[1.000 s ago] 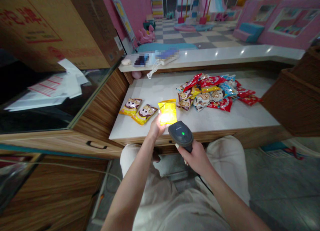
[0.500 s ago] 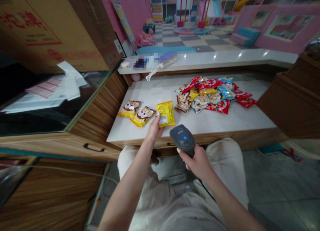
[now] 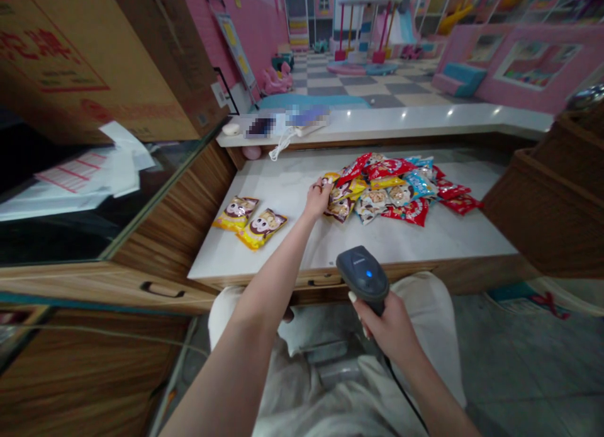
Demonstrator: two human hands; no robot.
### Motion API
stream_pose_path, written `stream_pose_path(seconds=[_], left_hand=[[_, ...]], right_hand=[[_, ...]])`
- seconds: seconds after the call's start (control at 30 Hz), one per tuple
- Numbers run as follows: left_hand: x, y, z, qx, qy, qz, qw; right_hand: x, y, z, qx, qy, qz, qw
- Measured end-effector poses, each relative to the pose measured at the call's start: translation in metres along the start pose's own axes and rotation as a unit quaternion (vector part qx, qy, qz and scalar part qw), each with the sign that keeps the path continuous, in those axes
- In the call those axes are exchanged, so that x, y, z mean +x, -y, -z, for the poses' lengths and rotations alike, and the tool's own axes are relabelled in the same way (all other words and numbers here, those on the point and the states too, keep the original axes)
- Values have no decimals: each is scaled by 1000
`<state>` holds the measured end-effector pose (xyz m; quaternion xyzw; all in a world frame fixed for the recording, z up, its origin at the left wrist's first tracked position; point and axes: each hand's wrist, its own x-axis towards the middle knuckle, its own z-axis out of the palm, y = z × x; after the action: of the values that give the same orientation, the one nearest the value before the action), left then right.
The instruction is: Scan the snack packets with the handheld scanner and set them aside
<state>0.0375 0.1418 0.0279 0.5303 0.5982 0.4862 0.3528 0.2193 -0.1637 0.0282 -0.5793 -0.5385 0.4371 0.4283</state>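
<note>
My left hand (image 3: 317, 199) reaches out to the left edge of a heap of snack packets (image 3: 396, 188) on the white counter (image 3: 292, 248). Its fingers are curled on a yellow packet (image 3: 331, 177) there. My right hand (image 3: 391, 329) is closed round the handle of a dark barcode scanner (image 3: 362, 274), held low in front of the counter edge with a blue light showing on top. Two yellow monkey-print packets (image 3: 250, 220) lie side by side on the counter's left part, apart from both hands.
Cardboard boxes (image 3: 94, 53) and loose papers (image 3: 89, 172) sit on a glass-topped counter at the left. A raised ledge (image 3: 425, 117) with a white cable runs along the back. A wicker basket (image 3: 552, 198) stands at the right. A drawer handle (image 3: 161, 291) sits below left.
My left hand has carried the yellow packet from the near counter edge across to the heap. The scanner's light went from green to blue, and it has dropped slightly to the right.
</note>
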Motion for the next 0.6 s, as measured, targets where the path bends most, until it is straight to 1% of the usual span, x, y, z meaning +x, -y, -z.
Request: stream_pose_path(seconds=[0.07, 0.13, 0.2, 0.27, 0.3, 0.4, 0.47, 0.53, 0.6], left_hand=[[-2, 4, 0, 1, 13, -22, 1000], [-14, 11, 14, 27, 6, -67, 997], [-34, 21, 41, 82, -5, -119, 989], [-57, 33, 75, 147, -21, -159, 976], [-69, 40, 93, 181, -34, -168, 968], [-99, 60, 141, 295, -75, -158, 939], [-112, 72, 163, 353, -70, -141, 922], [-118, 80, 176, 378, -46, -129, 916], [-120, 83, 180, 366, -33, -124, 922]], right_hand=[[0, -1, 6, 2, 7, -8, 1000], [1, -4, 10, -2, 27, -14, 1000], [2, -7, 12, -8, 44, -12, 999], [2, -9, 10, -11, 48, -7, 999], [1, -9, 8, -10, 52, -6, 999], [-2, -4, -2, 0, 52, -6, 999], [-5, 0, -8, 3, 41, -1, 999], [-7, 1, -13, -3, 36, 8, 999], [-7, -1, -15, -13, 42, 18, 999]])
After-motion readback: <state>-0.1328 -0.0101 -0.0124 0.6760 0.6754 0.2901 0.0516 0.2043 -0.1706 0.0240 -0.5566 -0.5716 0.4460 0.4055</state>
